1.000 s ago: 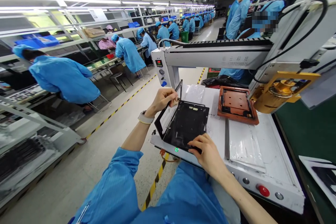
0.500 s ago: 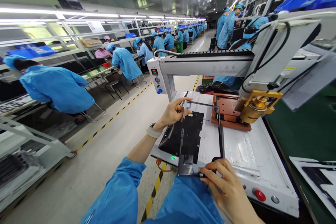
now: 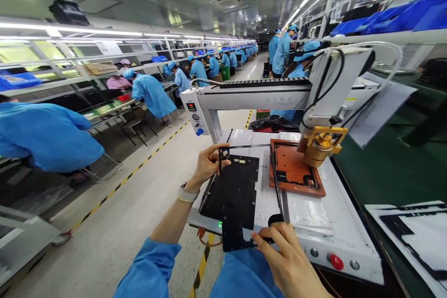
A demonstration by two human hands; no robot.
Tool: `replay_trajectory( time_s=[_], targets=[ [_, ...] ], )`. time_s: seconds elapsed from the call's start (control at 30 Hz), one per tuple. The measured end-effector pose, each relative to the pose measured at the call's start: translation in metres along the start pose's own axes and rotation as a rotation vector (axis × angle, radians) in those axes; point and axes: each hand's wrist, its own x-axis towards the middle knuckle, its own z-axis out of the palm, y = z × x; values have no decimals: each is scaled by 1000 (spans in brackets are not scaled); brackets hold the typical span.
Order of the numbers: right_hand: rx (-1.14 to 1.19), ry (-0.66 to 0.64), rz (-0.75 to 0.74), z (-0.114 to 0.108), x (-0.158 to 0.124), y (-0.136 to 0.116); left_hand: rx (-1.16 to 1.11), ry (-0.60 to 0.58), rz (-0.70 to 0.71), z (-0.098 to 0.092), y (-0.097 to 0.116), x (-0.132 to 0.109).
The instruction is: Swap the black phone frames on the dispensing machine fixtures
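Observation:
Both hands hold a thin black rectangular frame (image 3: 275,181) level above the white machine bed (image 3: 310,223). My left hand (image 3: 206,164) pinches the frame's far left corner. My right hand (image 3: 284,256) grips its near edge by the bed's front. Under the frame a black fixture plate (image 3: 233,193) lies on the bed's left side. To its right sits an orange-brown fixture (image 3: 291,170), with the machine's brass head (image 3: 319,145) hanging over its right corner.
A white gantry beam (image 3: 258,95) spans the bed at the back, with a control box (image 3: 193,114) on its left post. A red button (image 3: 336,262) sits on the front panel. Black-and-white sheets (image 3: 414,233) lie on the green table at right. Several blue-coated workers sit along the left benches.
The frame, first tilted up at the black plate's left edge, has been lifted off and now lies flat in both hands; the brass head has moved left over the orange fixture.

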Motion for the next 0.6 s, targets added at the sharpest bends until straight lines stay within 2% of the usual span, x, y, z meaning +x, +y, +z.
replay_trajectory(
  time_s=[0.2, 0.4, 0.5, 0.6],
  targets=[
    [-24, -62, 38, 0, -1, -9, 2, 83, 46, -6, 0, -3],
    [18, -51, 43, -9, 2, -14, 24, 102, 60, -5, 5, -5],
    [27, -74, 84, -16, 2, -15, 86, 58, 66, -3, 7, -7],
    [49, -15, 150, -30, -3, -5, 101, -3, 138, -2, 12, -8]
  ],
)
